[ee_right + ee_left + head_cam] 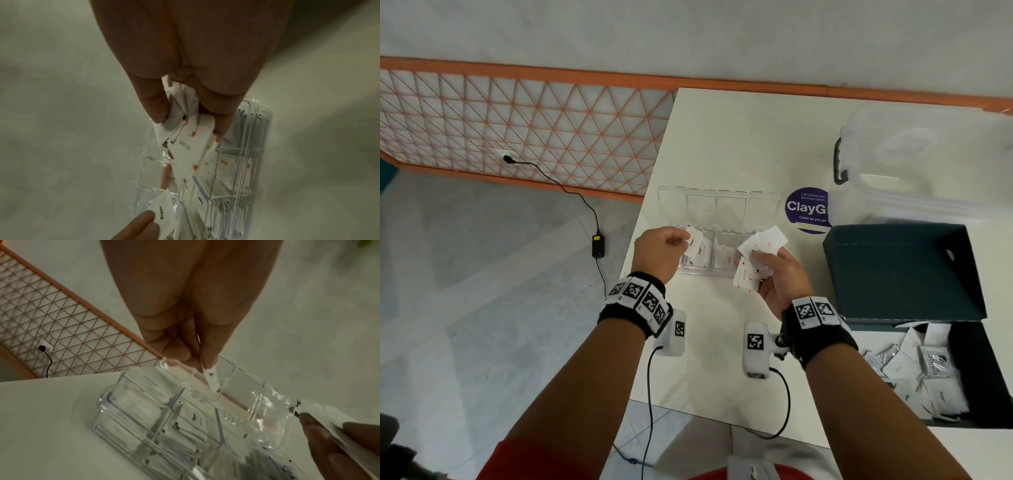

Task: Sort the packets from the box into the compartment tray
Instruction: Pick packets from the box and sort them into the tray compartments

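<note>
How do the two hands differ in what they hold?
The left hand pinches a single packet with black print; the right hand grips a bunch of packets, mostly marked in orange. The left hand is knuckles-up, the right turned palm-up. Both hover over the clear tray.

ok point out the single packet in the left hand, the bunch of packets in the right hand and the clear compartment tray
single packet (695, 244), head view, on its white face beside the fingertips.
bunch of packets (760, 255), head view, on the top packet above the thumb.
compartment tray (702, 200), head view, on its raised clear lid.
</note>
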Demonstrator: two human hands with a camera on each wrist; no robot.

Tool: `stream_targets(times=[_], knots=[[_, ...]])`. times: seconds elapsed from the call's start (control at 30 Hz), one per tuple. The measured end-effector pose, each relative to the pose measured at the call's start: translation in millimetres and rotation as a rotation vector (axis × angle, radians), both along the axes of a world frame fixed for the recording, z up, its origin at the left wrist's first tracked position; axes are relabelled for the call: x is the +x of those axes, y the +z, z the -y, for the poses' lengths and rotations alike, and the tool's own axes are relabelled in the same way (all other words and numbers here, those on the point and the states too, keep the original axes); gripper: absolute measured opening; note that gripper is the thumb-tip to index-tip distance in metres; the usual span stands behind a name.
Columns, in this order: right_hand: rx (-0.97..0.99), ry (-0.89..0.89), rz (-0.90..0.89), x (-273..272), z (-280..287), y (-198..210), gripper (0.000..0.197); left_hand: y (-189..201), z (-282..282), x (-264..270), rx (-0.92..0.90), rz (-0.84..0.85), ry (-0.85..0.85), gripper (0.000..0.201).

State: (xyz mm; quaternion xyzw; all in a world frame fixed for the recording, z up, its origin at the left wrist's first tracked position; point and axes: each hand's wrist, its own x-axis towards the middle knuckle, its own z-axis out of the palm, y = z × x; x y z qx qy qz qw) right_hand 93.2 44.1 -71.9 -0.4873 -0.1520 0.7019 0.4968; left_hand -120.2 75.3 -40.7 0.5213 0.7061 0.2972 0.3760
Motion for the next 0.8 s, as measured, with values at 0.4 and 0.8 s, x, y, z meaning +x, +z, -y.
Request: stream_targets(times=[0.4,0.8], knots=[[-0.031,0.010,0.029,-3,-2,-6,0.027,-14,-18,11,-0.097,-0.517,-0.409,0.028],[-0.066,-0.009,-0.011,-7,-6,6,0.023,-16,-21,13,-0.005,-0.726,-0.506,0.021]])
